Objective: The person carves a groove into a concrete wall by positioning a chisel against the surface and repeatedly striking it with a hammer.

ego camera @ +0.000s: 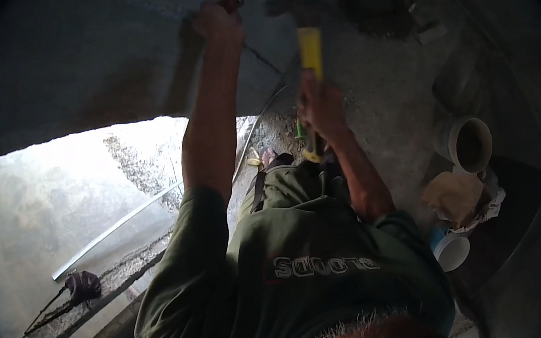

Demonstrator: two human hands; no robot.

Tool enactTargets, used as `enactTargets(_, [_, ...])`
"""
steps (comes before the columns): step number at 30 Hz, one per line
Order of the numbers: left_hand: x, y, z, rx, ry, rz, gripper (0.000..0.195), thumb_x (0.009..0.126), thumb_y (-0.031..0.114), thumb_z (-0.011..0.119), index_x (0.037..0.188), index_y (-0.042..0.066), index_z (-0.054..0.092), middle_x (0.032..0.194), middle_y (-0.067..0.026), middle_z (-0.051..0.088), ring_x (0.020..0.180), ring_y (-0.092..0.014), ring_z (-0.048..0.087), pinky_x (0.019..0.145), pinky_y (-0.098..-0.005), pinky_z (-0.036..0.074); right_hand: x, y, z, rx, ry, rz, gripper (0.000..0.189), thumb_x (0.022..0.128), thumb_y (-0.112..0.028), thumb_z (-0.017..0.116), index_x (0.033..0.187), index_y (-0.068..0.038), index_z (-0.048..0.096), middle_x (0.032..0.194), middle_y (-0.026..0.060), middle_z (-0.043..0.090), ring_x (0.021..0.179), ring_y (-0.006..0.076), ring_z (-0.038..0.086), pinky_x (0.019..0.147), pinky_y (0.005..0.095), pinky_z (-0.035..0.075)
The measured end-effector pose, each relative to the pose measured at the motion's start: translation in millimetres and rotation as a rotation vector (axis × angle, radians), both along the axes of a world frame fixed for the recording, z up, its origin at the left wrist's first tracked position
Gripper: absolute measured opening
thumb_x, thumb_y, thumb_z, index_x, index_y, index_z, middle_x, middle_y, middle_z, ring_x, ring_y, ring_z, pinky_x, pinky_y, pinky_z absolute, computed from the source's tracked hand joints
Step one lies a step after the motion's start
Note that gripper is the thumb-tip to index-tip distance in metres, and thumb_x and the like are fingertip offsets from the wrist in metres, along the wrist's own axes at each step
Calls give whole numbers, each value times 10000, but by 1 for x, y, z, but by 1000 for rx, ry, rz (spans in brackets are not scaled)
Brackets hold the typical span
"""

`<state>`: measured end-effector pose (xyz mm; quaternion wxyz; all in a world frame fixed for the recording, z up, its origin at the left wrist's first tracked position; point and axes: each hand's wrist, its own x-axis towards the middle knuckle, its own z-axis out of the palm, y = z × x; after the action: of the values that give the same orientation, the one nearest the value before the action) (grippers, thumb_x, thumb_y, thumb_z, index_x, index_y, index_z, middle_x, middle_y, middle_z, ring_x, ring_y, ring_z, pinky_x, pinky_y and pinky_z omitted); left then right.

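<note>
My right hand (322, 107) is closed around the handle of a claw hammer (311, 45), which has a yellow and black grip. The hammer's dark head is at the top, blurred, a little right of my left hand (218, 22). My left hand, with the arm stretched out, is shut on a short dark reddish tool (232, 4), perhaps a chisel. Only its end shows past my fist, pointing towards the hammer head. My left fist is against or close to a grey concrete wall (134, 49), on which its shadow falls. Where the tool meets the wall is hidden.
A bright opening lies below the wall at left, with a long metal strip (116, 232) and a small black bag (84, 286). A thin cable (257, 120) runs down near my feet. At right are an open bucket (470, 145), a torn paper sack (456, 194) and a white container (452, 252).
</note>
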<state>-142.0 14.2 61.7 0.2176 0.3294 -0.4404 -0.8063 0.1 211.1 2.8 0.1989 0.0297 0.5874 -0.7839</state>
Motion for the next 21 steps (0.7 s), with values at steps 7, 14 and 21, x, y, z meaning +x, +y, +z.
enactTargets(7, [13,22,6,-102,-36,12,182,856,134,403,821,12,533,770,-132,595,524,-177,487,409,-285,335,-21,64,119,-651,471,-585,551,901,-592,263,834,-95,492,513,18,431,407,125,401,396,276,366])
enactTargets(14, [32,1,2,-11,17,-4,162,864,152,429,820,22,513,717,-85,537,571,-156,494,430,-255,343,11,-34,-29,115,373,-81,259,930,-268,458,776,-59,457,503,20,399,417,119,429,382,275,365])
enactTargets(21, [43,-16,4,130,146,-91,248,843,156,442,612,89,382,497,-37,363,412,-156,353,379,-277,270,22,2,84,-375,536,-395,283,909,-336,491,811,-71,499,540,-3,441,450,122,440,404,288,374])
